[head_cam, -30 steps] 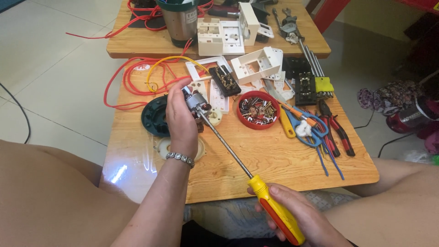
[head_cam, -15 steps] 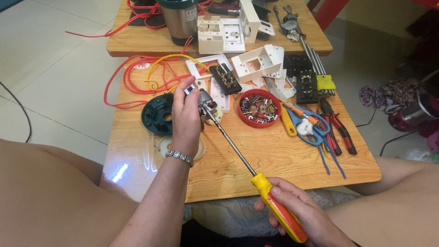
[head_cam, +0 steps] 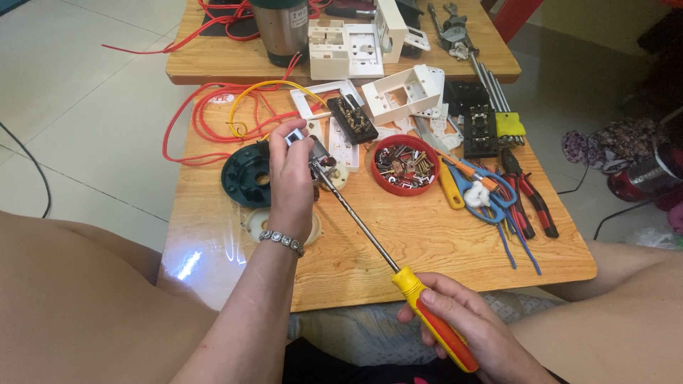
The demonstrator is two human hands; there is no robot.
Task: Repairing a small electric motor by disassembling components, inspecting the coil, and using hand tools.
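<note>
My left hand [head_cam: 290, 181] is closed around a small metal motor part [head_cam: 311, 151], held just above the wooden table [head_cam: 398, 235]. My right hand [head_cam: 473, 333] grips the yellow and red handle of a long screwdriver [head_cam: 398, 274] near the table's front edge. The screwdriver's steel shaft runs up and left, and its tip meets the metal part at my left hand's fingers. A bead bracelet sits on my left wrist. A dark green round housing [head_cam: 245, 174] lies just left of my left hand. Under it lies a cream round disc [head_cam: 257, 222].
A red tray of screws [head_cam: 404, 165] sits right of the left hand. Blue scissors [head_cam: 491, 199], red-handled pliers [head_cam: 530, 195] and a yellow tool lie at the right. White socket boxes [head_cam: 404, 92], red and yellow wires [head_cam: 220, 114] and a metal cup [head_cam: 282, 25] lie farther back.
Both hands and the screwdriver have shifted slightly; the left hand has turned the metal part a little, and the screwdriver tip stays on it.
</note>
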